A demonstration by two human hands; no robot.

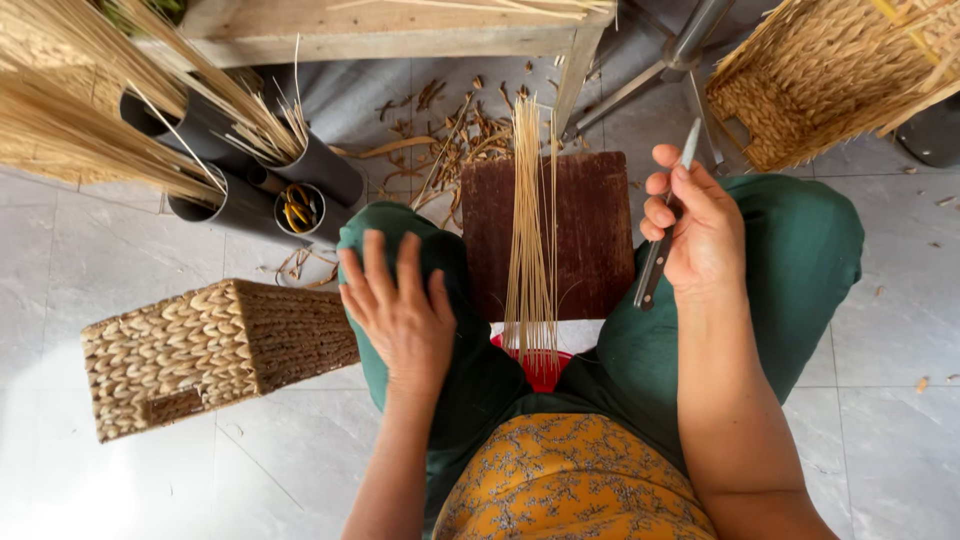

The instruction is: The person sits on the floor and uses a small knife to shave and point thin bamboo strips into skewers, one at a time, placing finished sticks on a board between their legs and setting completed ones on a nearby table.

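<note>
I sit with green-trousered knees apart, a dark brown wooden board (pixel 590 230) leaning between them. A bundle of thin pale straw stalks (pixel 530 240) lies up the board, its lower ends over a red thing (pixel 540 368) in my lap. My left hand (pixel 400 310) rests flat on my left knee, fingers spread, holding nothing. My right hand (pixel 695 225) is raised over my right knee and grips a slim knife (pixel 665 225) with a dark handle, its grey blade pointing up and away.
A woven box basket (pixel 215 350) lies on the tiled floor at my left. Dark tubes (pixel 300 180) holding straw bundles stand at the far left. Another woven basket (pixel 830 75) sits at the top right. Straw shavings (pixel 450 130) litter the floor beneath a wooden bench (pixel 380 35).
</note>
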